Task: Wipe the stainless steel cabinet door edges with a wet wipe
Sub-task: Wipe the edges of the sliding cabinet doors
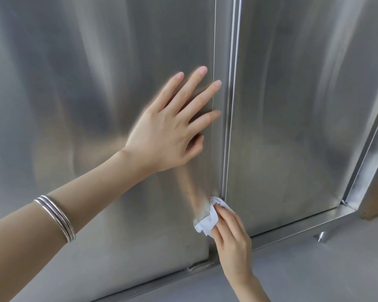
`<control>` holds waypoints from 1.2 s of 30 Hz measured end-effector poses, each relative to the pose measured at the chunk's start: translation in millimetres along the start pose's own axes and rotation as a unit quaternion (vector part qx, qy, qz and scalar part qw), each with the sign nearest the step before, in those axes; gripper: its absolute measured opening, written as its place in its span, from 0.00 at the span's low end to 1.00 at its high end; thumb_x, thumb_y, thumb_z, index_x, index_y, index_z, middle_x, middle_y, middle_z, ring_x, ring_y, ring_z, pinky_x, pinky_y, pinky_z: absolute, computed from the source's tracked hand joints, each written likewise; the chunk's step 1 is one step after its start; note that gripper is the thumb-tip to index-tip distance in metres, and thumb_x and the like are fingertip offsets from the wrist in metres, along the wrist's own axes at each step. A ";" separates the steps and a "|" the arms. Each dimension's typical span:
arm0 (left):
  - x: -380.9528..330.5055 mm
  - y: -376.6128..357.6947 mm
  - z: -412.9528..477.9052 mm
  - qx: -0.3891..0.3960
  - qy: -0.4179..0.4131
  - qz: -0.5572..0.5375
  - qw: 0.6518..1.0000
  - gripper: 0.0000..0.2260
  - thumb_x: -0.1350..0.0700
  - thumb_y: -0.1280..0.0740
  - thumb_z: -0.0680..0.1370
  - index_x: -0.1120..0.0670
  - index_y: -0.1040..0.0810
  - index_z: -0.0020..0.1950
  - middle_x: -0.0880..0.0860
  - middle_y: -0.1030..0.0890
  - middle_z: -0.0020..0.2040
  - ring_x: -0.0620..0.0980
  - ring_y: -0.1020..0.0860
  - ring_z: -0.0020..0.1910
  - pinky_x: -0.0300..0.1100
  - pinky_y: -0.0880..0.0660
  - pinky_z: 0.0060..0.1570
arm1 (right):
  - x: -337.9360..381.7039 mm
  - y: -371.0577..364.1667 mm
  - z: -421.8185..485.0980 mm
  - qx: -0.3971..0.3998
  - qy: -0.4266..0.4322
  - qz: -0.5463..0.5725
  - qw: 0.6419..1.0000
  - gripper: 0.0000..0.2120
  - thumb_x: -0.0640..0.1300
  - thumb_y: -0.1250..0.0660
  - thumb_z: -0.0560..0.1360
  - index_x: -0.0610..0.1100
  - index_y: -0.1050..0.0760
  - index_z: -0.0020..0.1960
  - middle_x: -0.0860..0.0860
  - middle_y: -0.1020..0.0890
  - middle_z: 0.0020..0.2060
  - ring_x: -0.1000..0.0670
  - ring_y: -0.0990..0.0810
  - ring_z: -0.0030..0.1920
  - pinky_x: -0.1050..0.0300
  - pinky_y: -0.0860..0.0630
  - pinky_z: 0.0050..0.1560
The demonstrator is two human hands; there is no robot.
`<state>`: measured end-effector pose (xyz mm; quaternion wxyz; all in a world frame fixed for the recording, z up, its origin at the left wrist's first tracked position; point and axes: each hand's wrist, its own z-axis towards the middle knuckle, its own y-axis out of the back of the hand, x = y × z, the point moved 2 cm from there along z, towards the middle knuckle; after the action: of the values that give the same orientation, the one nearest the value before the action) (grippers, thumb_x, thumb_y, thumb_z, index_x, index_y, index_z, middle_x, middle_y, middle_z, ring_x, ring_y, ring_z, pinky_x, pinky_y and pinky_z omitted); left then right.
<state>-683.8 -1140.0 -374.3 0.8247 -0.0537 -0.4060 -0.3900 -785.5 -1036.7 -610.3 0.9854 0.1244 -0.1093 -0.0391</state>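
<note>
Steel doors fill the frame: a left door [96, 105] and a right door [292, 105], meeting at an upright seam [229, 105] just right of centre. The wipe [208, 217], white and bunched, sits low in the frame, pressed to the left door's edge just beside the seam and a little above the bottom rail [292, 227].

The right hand [231, 234] comes up from the lower edge and grasps the wipe, pinching it between fingers and thumb. The left hand [168, 131], mid-frame, is released: its fingers are straight and spread, and it seems to lie flat on the left door with the fingertips reaching the seam. Its outline is blurred, so firm contact cannot be told. Bangles [57, 216] ring that forearm.

The step in hand looks like the lower run of the left door's edge. To do it well, fold the wipe over the lip so it reaches into the groove, run it along the seam in one even stroke, and brace the door with the flat hand. Take it right into the bottom corner, where grime would likely gather, and turn to a clean face when it greys.
</note>
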 end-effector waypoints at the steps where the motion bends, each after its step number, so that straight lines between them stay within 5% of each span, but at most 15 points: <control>1: -0.2 0.0 -0.1 -0.001 0.000 0.000 1.000 0.18 0.52 0.44 0.77 0.54 0.25 0.64 0.58 0.37 0.76 0.64 0.42 0.75 0.60 0.45 0.73 | -2.1 -1.1 -3.1 -0.003 0.005 -0.021 1.000 0.14 0.37 0.44 0.80 0.38 0.19 0.53 0.49 0.18 0.52 0.53 0.22 0.55 0.61 0.25 0.57; 10: 0.7 -0.7 0.3 -0.004 -0.002 0.009 1.000 0.18 0.52 0.44 0.77 0.54 0.25 0.64 0.58 0.37 0.76 0.65 0.41 0.75 0.60 0.45 0.73 | -18.7 -11.9 -72.0 0.083 -0.072 -0.045 0.993 0.08 0.31 0.33 0.62 0.42 0.19 0.33 0.55 0.18 0.37 0.55 0.20 0.34 0.66 0.27 0.33; 15: -0.4 -1.6 0.2 -0.003 0.000 0.012 1.000 0.18 0.51 0.45 0.77 0.54 0.25 0.64 0.58 0.37 0.76 0.65 0.41 0.75 0.60 0.44 0.73 | -24.0 -9.7 -56.1 0.075 -0.034 -0.017 0.996 0.11 0.37 0.39 0.72 0.43 0.18 0.39 0.55 0.17 0.41 0.59 0.24 0.43 0.73 0.30 0.51; 20: 0.5 -1.1 -0.1 -0.002 0.000 0.014 1.000 0.18 0.52 0.44 0.77 0.54 0.25 0.64 0.58 0.37 0.76 0.65 0.42 0.75 0.60 0.44 0.73 | -17.0 -8.6 -68.1 0.136 -0.085 -0.047 0.986 0.07 0.37 0.33 0.58 0.49 0.23 0.27 0.59 0.20 0.31 0.57 0.24 0.30 0.69 0.34 0.28; 27: -0.6 0.5 -0.2 0.012 0.005 0.007 1.000 0.19 0.51 0.44 0.77 0.54 0.25 0.64 0.58 0.38 0.76 0.64 0.43 0.76 0.59 0.46 0.74 | -2.5 12.8 29.4 -0.005 0.011 -0.046 0.999 0.09 0.34 0.34 0.67 0.44 0.17 0.38 0.56 0.17 0.40 0.58 0.26 0.40 0.67 0.28 0.39; 31: -0.3 0.5 -1.0 0.011 0.007 0.007 1.000 0.20 0.51 0.43 0.77 0.54 0.26 0.67 0.58 0.39 0.76 0.63 0.44 0.76 0.58 0.46 0.74 | 12.6 26.1 99.0 -0.077 0.039 -0.056 0.995 0.09 0.32 0.31 0.65 0.42 0.16 0.41 0.54 0.16 0.40 0.53 0.21 0.37 0.61 0.24 0.33; 36: 0.0 2.5 -0.6 0.011 0.026 0.014 0.999 0.26 0.52 0.42 0.76 0.59 0.34 0.74 0.56 0.38 0.77 0.61 0.44 0.76 0.57 0.46 0.75 | 20.7 33.8 151.8 -0.138 0.043 -0.050 0.988 0.11 0.36 0.38 0.72 0.40 0.17 0.42 0.52 0.16 0.40 0.51 0.21 0.36 0.61 0.25 0.35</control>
<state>-681.7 -1138.5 -374.1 0.8410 -0.0396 -0.3877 -0.3752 -797.8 -1042.1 -454.1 0.9937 -0.0061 -0.0545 -0.0973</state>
